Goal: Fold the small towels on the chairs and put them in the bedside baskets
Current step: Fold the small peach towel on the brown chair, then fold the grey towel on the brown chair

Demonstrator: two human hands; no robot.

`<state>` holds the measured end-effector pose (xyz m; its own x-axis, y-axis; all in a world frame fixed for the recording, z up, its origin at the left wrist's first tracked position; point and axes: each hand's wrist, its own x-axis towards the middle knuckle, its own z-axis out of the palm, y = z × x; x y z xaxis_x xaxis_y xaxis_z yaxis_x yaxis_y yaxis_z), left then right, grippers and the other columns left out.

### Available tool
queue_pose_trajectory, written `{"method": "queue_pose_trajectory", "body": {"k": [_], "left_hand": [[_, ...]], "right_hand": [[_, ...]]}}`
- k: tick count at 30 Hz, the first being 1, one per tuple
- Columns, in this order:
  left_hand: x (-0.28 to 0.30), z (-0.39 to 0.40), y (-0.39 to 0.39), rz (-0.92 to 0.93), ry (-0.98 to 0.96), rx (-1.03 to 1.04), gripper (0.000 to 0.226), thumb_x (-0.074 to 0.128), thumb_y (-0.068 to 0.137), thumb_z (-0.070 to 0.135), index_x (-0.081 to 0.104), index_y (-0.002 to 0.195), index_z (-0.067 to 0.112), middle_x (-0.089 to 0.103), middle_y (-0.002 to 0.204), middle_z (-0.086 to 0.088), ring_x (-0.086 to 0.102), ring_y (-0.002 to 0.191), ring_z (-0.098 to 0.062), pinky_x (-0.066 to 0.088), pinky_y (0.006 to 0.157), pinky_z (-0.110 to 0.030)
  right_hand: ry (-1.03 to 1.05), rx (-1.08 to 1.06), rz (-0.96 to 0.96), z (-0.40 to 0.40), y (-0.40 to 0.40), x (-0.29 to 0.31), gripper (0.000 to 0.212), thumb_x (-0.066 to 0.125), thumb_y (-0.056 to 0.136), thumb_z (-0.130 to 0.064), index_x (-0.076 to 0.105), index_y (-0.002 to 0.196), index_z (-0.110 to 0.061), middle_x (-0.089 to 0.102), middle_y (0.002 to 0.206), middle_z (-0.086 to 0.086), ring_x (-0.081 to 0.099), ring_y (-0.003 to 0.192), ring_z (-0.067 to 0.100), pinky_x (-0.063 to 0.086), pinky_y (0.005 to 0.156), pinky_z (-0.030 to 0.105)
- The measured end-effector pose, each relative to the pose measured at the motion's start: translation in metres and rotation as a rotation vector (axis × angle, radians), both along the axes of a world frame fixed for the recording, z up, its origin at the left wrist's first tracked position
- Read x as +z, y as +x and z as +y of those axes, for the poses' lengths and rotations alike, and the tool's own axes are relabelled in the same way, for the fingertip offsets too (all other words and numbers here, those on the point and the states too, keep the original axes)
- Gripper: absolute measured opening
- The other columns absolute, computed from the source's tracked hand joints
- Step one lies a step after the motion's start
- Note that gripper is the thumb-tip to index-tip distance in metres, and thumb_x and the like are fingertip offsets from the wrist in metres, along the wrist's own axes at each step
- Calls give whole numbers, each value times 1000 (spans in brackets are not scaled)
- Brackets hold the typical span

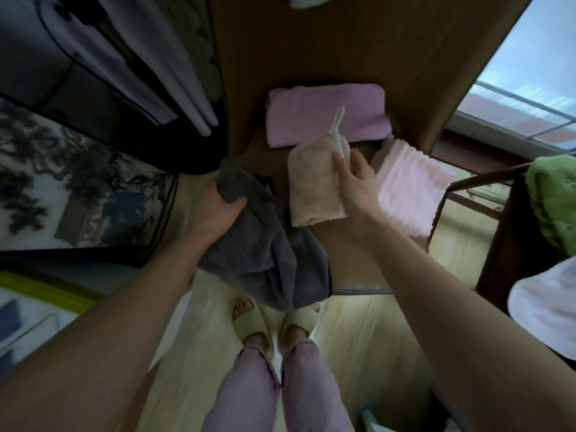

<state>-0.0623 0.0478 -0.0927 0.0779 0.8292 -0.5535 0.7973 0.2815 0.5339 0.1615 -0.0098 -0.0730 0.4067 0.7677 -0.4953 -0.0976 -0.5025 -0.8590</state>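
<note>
Presently on the wooden chair seat point(352, 257): a folded purple towel point(327, 115) at the far side, lying flat; a folded beige towel point(311, 185) in the middle, a white loop at its far corner; a folded pale pink towel point(408, 194) just right of the beige one, overhanging the seat's right edge. Left hand point(218, 210) grips a bunched grey towel point(268, 254), which hangs over the seat's near left corner. Right hand point(355, 182) pinches the right edge of the beige towel, thumb on top. Hands are apart. Second chair point(505, 232) at right carries a green towel point(554, 207) and a white one point(548, 310). Feet in cream slippers point(274, 319) stand near.
</note>
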Motion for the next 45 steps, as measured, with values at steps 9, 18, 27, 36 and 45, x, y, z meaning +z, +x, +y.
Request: {"method": "queue_pose_trajectory", "body": {"k": [9, 18, 27, 36, 45], "left_hand": [[5, 5, -59, 178, 86, 115, 50, 58, 89, 52, 56, 119, 13, 63, 119, -12, 60, 106, -30, 41, 78, -28], [-2, -6, -52, 116, 105, 96, 43, 60, 90, 47, 56, 114, 12, 64, 110, -9, 61, 101, -28, 38, 73, -27], [-5, -11, -66, 68, 75, 46, 50, 62, 88, 50, 56, 116, 9, 64, 111, -9, 61, 101, -26, 43, 76, -29], [106, -22, -70, -261, 25, -84, 41, 63, 84, 58, 64, 104, 23, 69, 91, 10, 65, 84, -6, 52, 74, -25], [295, -22, -58, -689, -53, -25, 15, 56, 94, 39, 63, 108, 38, 70, 107, 10, 66, 99, -7, 51, 93, -31]], "right_hand": [[-70, 32, -237, 30, -48, -31, 27, 42, 103, -32, 52, 117, -12, 58, 98, -4, 57, 90, 11, 42, 73, 22], [-44, 592, -1172, -1, -59, -69, 65, 37, 102, -32, 5, 156, -16, -4, 162, 13, -4, 150, 27, -4, 119, 38], [-191, 1034, -1020, -1, -68, -112, 67, 15, 101, -55, -20, 151, -30, -30, 158, 5, -33, 142, 21, -20, 116, 45], [5, 433, -324, -7, -80, 66, 28, 43, 103, -24, 58, 124, -12, 62, 118, 3, 57, 112, 17, 43, 91, 22], [172, 512, -83, -43, -84, 263, 28, 56, 97, -23, 59, 121, -9, 66, 112, 1, 63, 102, 5, 50, 87, 17]]}}
